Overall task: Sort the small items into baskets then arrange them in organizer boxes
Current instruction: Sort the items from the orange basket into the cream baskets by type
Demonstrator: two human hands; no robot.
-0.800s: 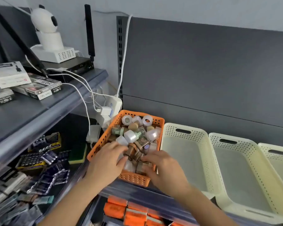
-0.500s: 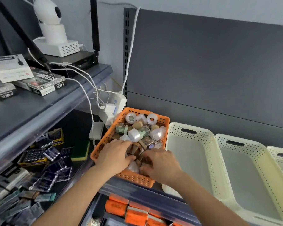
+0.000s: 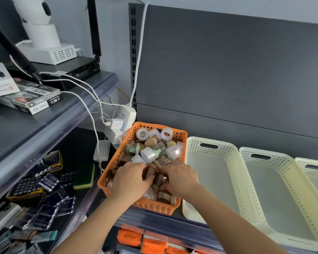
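An orange perforated basket [image 3: 183, 154] sits on the grey shelf, piled with small items: white caps, green-banded bottles [image 3: 155, 150] and brown bottles [image 3: 149, 172]. Both my hands are inside its near half. My left hand [image 3: 130, 180] curls over the brown bottles, thumb against one. My right hand [image 3: 180, 178] lies beside it, its fingers curled down into the same brown cluster. What lies under my palms is hidden. Three cream baskets stand to the right, the nearest [image 3: 209, 143] touching the orange one, then a second [image 3: 261, 153] and a third [image 3: 312, 162].
A white power strip with plugged chargers [image 3: 121, 120] and cables hang just left of the orange basket. The left shelf carries boxes [image 3: 31, 99] and a white camera [image 3: 39, 24]. Battery packs [image 3: 44, 182] fill the lower left shelf. Orange packs [image 3: 152, 244] sit below the front edge.
My two hands have drawn closer together and sunk deeper into the brown bottles at the basket's near end. The view has shifted slightly left and closer.
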